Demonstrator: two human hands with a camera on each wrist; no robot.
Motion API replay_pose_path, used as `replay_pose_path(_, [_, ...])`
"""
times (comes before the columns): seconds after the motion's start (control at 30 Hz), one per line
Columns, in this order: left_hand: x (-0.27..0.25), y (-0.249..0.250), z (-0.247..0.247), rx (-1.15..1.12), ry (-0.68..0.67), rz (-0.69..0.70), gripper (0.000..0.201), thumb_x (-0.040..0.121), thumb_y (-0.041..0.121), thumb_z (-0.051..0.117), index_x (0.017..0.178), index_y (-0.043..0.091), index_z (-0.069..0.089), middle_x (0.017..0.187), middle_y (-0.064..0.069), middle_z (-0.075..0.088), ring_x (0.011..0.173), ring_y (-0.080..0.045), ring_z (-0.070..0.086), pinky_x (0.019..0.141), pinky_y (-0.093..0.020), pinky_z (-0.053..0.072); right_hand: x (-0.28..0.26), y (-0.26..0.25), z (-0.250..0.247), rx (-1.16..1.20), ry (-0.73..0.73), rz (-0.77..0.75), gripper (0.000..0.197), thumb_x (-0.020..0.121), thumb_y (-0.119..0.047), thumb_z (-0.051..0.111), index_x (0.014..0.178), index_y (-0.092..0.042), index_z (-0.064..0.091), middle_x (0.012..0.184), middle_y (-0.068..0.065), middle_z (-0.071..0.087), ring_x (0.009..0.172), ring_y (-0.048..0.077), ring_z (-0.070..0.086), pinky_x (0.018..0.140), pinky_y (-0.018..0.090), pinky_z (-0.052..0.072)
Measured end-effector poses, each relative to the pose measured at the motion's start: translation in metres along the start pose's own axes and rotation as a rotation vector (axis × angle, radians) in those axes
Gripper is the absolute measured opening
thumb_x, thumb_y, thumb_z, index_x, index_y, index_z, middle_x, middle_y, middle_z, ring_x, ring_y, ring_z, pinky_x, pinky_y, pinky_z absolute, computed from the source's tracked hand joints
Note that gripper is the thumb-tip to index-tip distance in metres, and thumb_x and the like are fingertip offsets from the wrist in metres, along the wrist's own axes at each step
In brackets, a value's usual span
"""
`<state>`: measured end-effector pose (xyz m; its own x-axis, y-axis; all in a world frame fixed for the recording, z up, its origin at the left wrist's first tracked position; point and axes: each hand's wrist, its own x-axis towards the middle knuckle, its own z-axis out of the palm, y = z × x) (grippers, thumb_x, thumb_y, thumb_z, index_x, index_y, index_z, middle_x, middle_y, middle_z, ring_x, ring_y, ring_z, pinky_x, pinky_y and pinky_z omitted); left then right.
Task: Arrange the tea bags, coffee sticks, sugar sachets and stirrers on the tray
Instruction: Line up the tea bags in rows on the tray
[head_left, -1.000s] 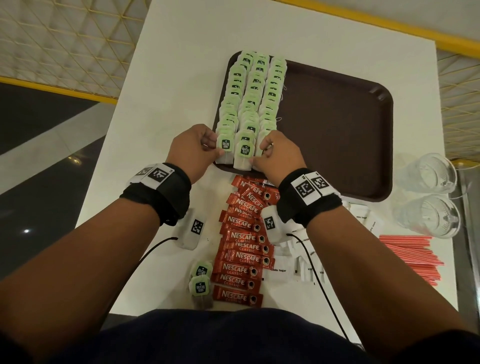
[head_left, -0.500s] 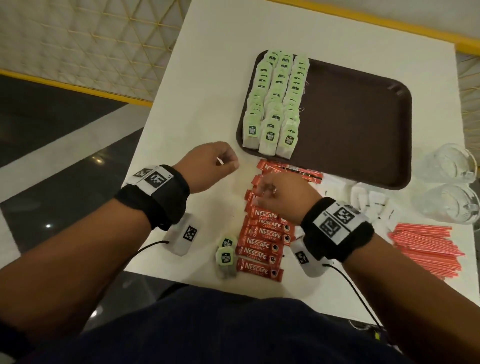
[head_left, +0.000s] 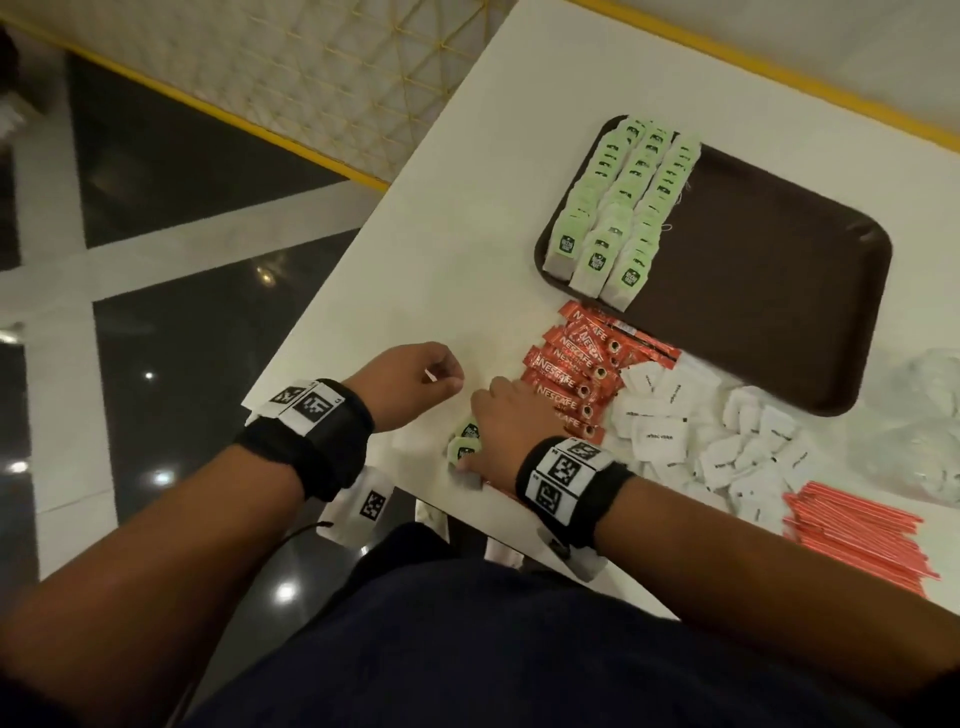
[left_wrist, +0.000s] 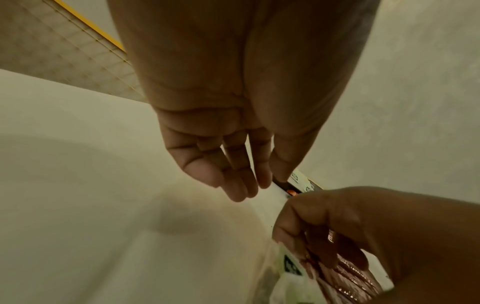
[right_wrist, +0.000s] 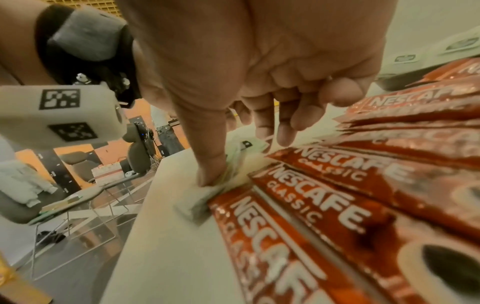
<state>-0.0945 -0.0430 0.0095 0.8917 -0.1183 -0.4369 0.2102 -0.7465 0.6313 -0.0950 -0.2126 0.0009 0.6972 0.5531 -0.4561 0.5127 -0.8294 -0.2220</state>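
A white table (head_left: 467, 218) carries everything. On it, a dark brown tray (head_left: 769, 291) lies well beyond the hands, its left part filled by three overlapping rows of green tea bags (head_left: 618, 202); the rest of the tray is bare. Off the tray, a fanned row of red Nescafé coffee sticks (head_left: 576, 364) lies near its front edge, with white sugar sachets (head_left: 727, 441) beside it and red stirrers (head_left: 857, 540) at the table's right front.

The step in hand is judged to be gathering the last two loose tea bags (head_left: 464, 441), which lie by the table's front edge, just left of the coffee sticks. The right hand (head_left: 511, 428) is laid over them, thumb pressed onto a bag's paper corner and fingers curved down; whether a bag is actually pinched cannot be told. The left hand (head_left: 415, 382) hovers nearby with loosely curled fingers, a small white scrap apparently between thumb and forefinger.

Next, a light pinch on the thin paper is called for, then a carry to the near end of the tea rows.
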Motion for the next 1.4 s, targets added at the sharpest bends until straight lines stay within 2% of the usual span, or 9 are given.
replay_pose_path(0.1, [-0.011,-0.004,0.005,-0.015,0.021,-0.028,0.014,0.098,0.028,0.056,0.105,0.021,0.065,0.093,0.016,0.058,0.082,-0.001,0.055,0.066,-0.007,0.037,0.002,-0.002,-0.006,0.029,-0.007,-0.040,0.040,0.085,-0.041,0.064,0.113,-0.015,0.054,0.112,0.008,0.058,0.108,0.029,0.054,0.085,0.040,0.044])
replay_pose_path(0.23, [-0.018,-0.003,0.009,-0.092,-0.013,-0.055,0.021,0.101,0.028,0.049,0.110,0.018,0.066,0.098,0.005,0.066,0.092,-0.012,0.063,0.076,-0.025,0.049,-0.003,0.006,-0.018,0.252,-0.048,-0.034,0.015,0.089,-0.030,0.062,0.095,-0.021,0.052,0.088,0.002,0.061,0.086,0.026,0.061,0.066,0.030,0.040])
replay_pose_path(0.37, [-0.019,0.013,0.010,-0.259,-0.064,-0.024,0.029,0.103,0.035,0.046,0.111,0.017,0.067,0.102,-0.001,0.069,0.097,-0.016,0.064,0.084,-0.033,0.054,-0.009,0.021,-0.041,0.377,-0.028,-0.004,0.008,0.092,-0.022,0.056,0.095,-0.014,0.056,0.087,0.003,0.058,0.082,0.025,0.058,0.069,0.033,0.045])
replay_pose_path(0.57, [0.010,0.050,0.012,-0.230,0.072,0.104,0.008,0.095,0.023,0.062,0.099,0.017,0.068,0.090,-0.003,0.069,0.082,-0.026,0.066,0.078,-0.047,0.056,-0.012,0.069,-0.054,0.620,0.199,0.126,0.015,0.086,-0.021,0.069,0.093,-0.025,0.057,0.081,-0.010,0.056,0.075,0.011,0.054,0.059,0.024,0.037])
replay_pose_path(0.8, [0.064,0.102,0.017,-0.285,0.105,0.157,0.013,0.096,0.020,0.060,0.085,0.027,0.061,0.088,-0.007,0.070,0.085,-0.030,0.068,0.077,-0.046,0.057,-0.012,0.125,-0.065,0.955,0.366,0.318,0.016,0.084,-0.019,0.076,0.086,-0.015,0.061,0.074,0.008,0.067,0.059,0.019,0.068,0.059,0.036,0.057])
replay_pose_path(0.93, [0.102,0.113,0.020,-0.234,0.079,0.155,0.009,0.099,0.019,0.055,0.097,0.017,0.063,0.095,-0.012,0.070,0.088,-0.030,0.067,0.081,-0.047,0.056,-0.003,0.161,-0.066,0.902,0.395,0.383,0.005,0.089,-0.013,0.068,0.086,-0.015,0.064,0.081,0.018,0.071,0.071,0.031,0.070,0.071,0.049,0.059])
replay_pose_path(1.13, [0.142,0.120,0.019,-0.175,0.080,0.141,0.011,0.099,0.012,0.051,0.105,0.007,0.060,0.098,-0.019,0.066,0.090,-0.037,0.066,0.081,-0.048,0.057,0.024,0.190,-0.070,0.795,0.358,0.442,0.016,0.091,-0.011,0.062,0.107,-0.009,0.065,0.094,0.016,0.070,0.088,0.034,0.067,0.080,0.048,0.056])
replay_pose_path(1.3, [0.155,0.115,0.015,-0.162,0.114,0.114,0.019,0.099,0.014,0.052,0.113,0.008,0.063,0.102,-0.010,0.068,0.097,-0.030,0.065,0.087,-0.047,0.055,0.049,0.199,-0.068,0.672,0.342,0.435,0.027,0.092,-0.015,0.063,0.118,-0.007,0.061,0.087,-0.001,0.054,0.085,0.019,0.053,0.077,0.027,0.041])
replay_pose_path(1.4, [0.160,0.111,0.011,-0.152,0.127,0.124,0.019,0.099,0.015,0.052,0.112,0.008,0.064,0.103,-0.009,0.068,0.095,-0.029,0.066,0.087,-0.047,0.055,0.059,0.202,-0.071,0.596,0.345,0.443,0.026,0.091,-0.016,0.064,0.116,-0.011,0.062,0.089,-0.003,0.050,0.086,0.015,0.048,0.076,0.025,0.037])
